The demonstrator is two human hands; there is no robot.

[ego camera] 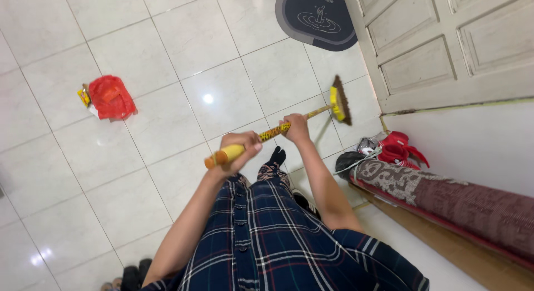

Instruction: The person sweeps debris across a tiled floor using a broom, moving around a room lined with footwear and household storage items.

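Head view shows the left hand (238,149) clenched around the yellow end of a broom (289,124), the right hand (295,128) gripping the patterned handle further along; its bristle head rests on the white tiled floor (139,174) near a door (439,46); a red bag (111,97) lies well apart.

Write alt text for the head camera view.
Seen from above, a person grips a broom with both hands, left hand near the handle's end and right hand further down, its bristles on the white tiled floor. A red bag lies to the left.
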